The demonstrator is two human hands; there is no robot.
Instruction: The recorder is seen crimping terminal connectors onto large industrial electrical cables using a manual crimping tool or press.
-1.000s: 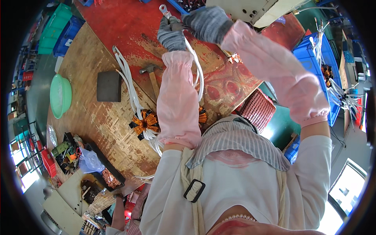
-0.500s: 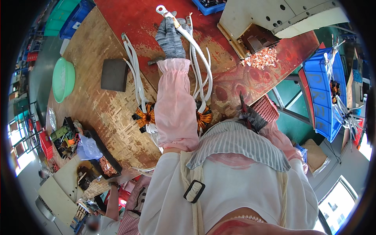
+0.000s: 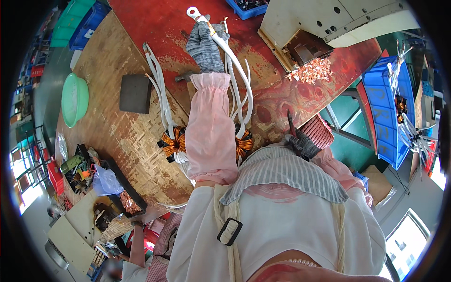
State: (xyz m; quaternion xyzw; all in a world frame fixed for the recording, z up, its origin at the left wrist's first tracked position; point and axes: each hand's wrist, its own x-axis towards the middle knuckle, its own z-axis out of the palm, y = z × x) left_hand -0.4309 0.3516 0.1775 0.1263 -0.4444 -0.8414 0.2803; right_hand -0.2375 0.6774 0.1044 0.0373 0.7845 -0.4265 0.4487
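Where the striped apron (image 3: 282, 171) meets the table (image 3: 122, 141), right of the frame's centre, the right hand (image 3: 306, 146) has its fingers curled around a dark pointed tool (image 3: 291, 123), its kind too unclear to tell. Near the centre, two copper coils (image 3: 174, 142) with white leads flank the left sleeve (image 3: 211, 129). A hammer (image 3: 184, 76) shows partly from under that sleeve, with a dark block (image 3: 135, 94) to its left. Farther up, at top centre, the left hand (image 3: 204, 49) has its fingers closed on a white cable (image 3: 224, 46), whose ring lug (image 3: 197, 17) sticks out beyond them; the cable bends down toward the right-hand coil. Copper scraps (image 3: 310, 70) lie at upper right, below a pale machine (image 3: 361, 23). At the top edge stands a blue tray (image 3: 247, 13).
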